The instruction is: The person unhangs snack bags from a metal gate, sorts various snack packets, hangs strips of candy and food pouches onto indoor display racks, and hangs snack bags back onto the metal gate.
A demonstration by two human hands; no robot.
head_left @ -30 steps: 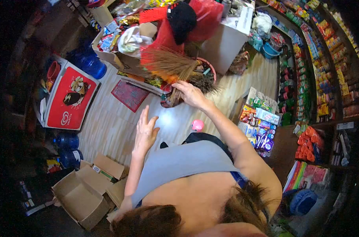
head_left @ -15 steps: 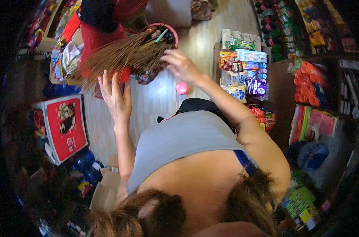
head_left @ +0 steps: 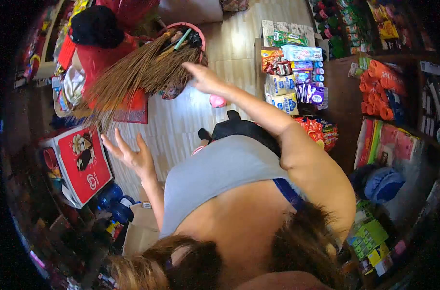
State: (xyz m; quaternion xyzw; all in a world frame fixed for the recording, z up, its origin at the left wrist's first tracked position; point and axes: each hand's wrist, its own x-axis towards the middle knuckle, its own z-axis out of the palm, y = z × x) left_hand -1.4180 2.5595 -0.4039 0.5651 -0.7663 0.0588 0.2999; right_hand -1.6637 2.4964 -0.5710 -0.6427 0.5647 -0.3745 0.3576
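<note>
Long stick brooms lean across a pink-rimmed bin, their bristles fanned toward the lower left. My right hand is raised at the right edge of the bristles, fingers stretched out, with nothing visible in it. Whether its fingertips touch the bristles is unclear. My left hand is raised below the bristle tips, palm partly turned up, fingers spread, holding nothing. Beyond the right hand's wrist, a small pink round object lies on the floor.
A person in red with black hair is behind the brooms. A red-fronted box stands at left, blue bottles and a cardboard box below it. Packaged goods and stocked shelves are at right.
The view has swung, moving the brooms left and up in the frame. My left hand has dropped lower, away from the bristles, and its palm has turned up. My right hand stays beside the brooms.
</note>
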